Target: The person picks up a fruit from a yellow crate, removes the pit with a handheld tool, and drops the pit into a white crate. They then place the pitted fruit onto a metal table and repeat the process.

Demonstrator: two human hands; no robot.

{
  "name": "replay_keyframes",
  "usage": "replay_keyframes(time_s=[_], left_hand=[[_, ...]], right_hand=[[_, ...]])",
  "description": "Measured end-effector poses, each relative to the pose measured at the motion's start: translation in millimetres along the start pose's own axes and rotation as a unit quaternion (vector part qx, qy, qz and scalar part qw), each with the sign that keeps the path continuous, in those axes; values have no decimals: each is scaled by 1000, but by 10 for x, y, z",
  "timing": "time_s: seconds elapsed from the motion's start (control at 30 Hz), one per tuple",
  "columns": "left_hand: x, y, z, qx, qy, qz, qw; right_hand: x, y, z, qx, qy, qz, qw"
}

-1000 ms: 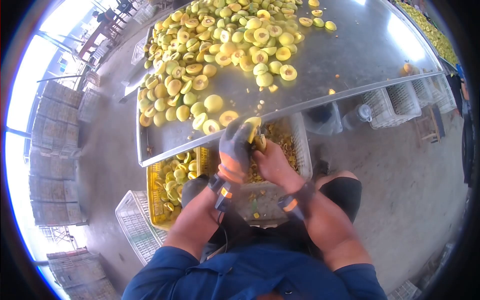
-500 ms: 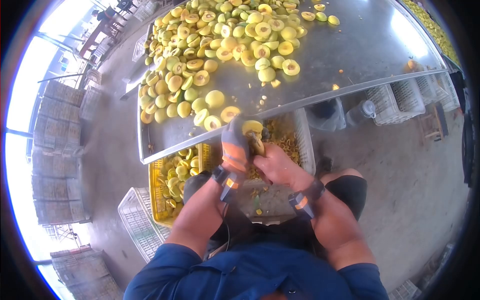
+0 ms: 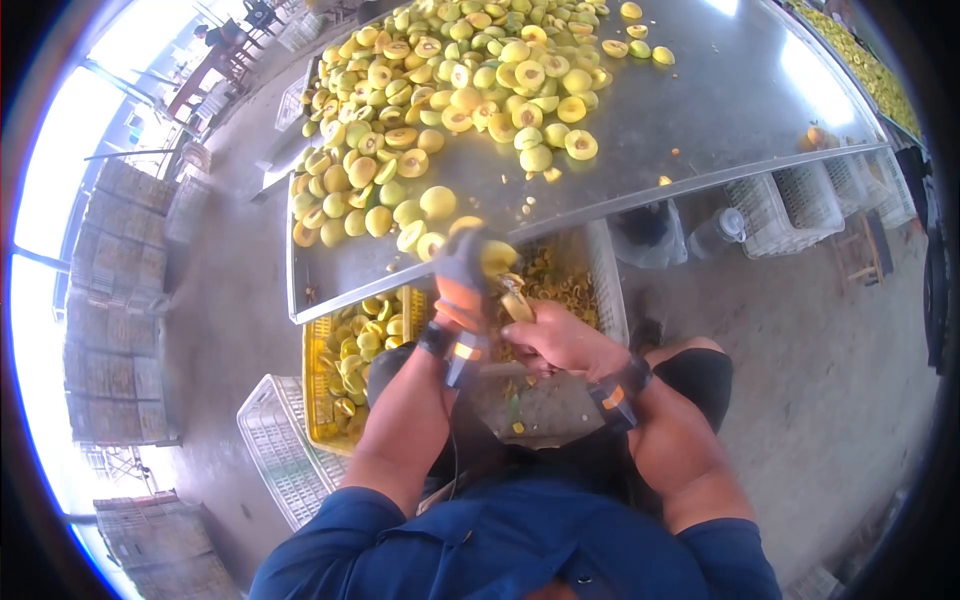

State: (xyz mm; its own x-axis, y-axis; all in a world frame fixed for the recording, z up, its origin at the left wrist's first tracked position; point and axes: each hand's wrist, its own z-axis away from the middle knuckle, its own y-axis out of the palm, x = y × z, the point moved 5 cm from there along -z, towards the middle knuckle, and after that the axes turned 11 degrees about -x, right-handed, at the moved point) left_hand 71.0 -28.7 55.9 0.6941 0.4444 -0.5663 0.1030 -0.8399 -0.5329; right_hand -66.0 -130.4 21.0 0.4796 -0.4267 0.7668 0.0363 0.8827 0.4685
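Observation:
My left hand (image 3: pixel 463 278), in a grey and orange glove, is closed round a halved yellow fruit (image 3: pixel 497 257) just off the table's front edge. Bare and closed, my right hand (image 3: pixel 553 338) grips a small tool (image 3: pixel 515 300) with a yellowish handle, its tip close to the fruit. Motion blurs the glove. Many cut green-yellow fruits (image 3: pixel 437 203) lie on the metal table (image 3: pixel 640 120). Below the hands a pale crate (image 3: pixel 612 280) holds small brown-orange scraps (image 3: pixel 572 270).
Left of my knees stands a yellow crate (image 3: pixel 318 400) of fruit pieces, beside a white crate (image 3: pixel 283 440). More white crates (image 3: pixel 775 215) and a clear plastic container (image 3: pixel 722 228) are under the table at right. Crate stacks (image 3: pixel 118 310) stand at far left.
My left hand has moved slightly left with the fruit, and its fingers have tilted. The tool tip and fruit are farther apart. The whole view has shifted a little.

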Motion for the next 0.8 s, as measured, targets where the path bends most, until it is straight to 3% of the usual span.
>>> replay_keyframes(time_s=[0.1,0.17,0.2,0.23,0.37,0.43,0.47,0.57,0.67,0.8], left_hand=[[245,-305,-40,-51,-6,-45,998],[241,-679,-74,-93,61,-120,986],[430,-854,-68,-101,-132,20,986],[611,-1007,34,-103,-317,160,929],[870,-1871,494,-95,-169,1,981],[1241,-2155,806,-113,-351,-32,929],[1433,-2281,933,-121,-370,-78,918],[1541,-2426,921,-69,-341,-339,874],[1323,-2082,424,-165,-208,-257,929],[863,-963,-471,-28,-67,-203,976]], right_hand=[[-102,-118,11,-58,10,44,997],[-568,-502,-327,-161,27,166,972],[-662,-636,-444,-214,31,226,950],[-567,-613,-433,-225,3,216,950],[-302,-402,-296,-228,-38,189,954],[-329,-434,-325,-241,-33,184,952],[-400,-457,-392,-249,-60,196,947],[-329,-437,-362,-258,-74,242,932],[-182,-336,-293,-266,-127,271,916],[-81,-189,-259,-252,-171,294,906]])
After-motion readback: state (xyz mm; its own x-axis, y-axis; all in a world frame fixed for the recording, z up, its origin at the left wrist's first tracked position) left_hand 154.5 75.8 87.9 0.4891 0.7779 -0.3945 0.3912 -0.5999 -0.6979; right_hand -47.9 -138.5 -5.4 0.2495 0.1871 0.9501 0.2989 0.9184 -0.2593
